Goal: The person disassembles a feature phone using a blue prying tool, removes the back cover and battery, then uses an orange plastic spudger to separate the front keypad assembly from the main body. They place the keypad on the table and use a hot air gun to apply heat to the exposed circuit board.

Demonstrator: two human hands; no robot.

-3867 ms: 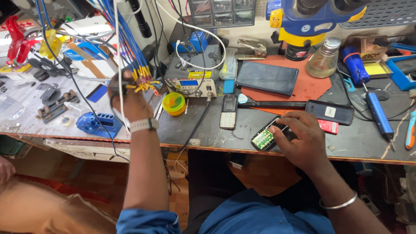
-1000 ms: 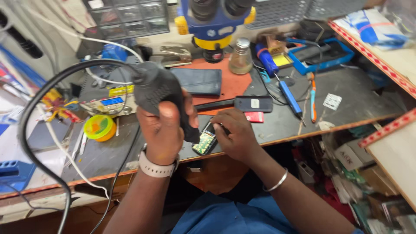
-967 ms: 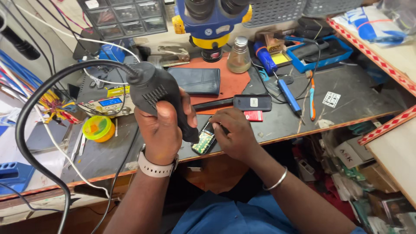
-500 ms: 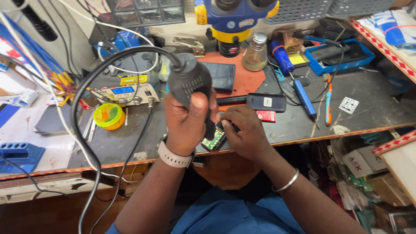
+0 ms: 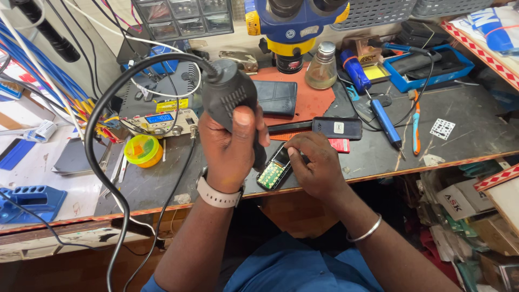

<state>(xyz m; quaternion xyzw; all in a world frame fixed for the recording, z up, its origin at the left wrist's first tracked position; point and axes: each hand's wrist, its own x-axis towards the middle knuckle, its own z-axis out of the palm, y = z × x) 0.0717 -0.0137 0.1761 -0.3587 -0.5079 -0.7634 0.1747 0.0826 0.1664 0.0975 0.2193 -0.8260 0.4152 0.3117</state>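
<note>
While the small circuit board (image 5: 272,174) is lying at the counter (image 5: 465,135) edge, the right hand (image 5: 319,167) is pinning it with fingers together, and the left hand (image 5: 230,143), fingers clamped on the black heat tool (image 5: 230,100), is aiming down beside a yellow tape roll (image 5: 142,150).

Blue microscope (image 5: 294,21); glass bottle (image 5: 323,67)

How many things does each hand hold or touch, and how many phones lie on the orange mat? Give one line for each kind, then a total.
Hot-air tool with black cable, in the left hand: 1
Small opened phone with green board, under the right hand: 1
Dark phones on the orange mat: 2
Total: 4
</note>
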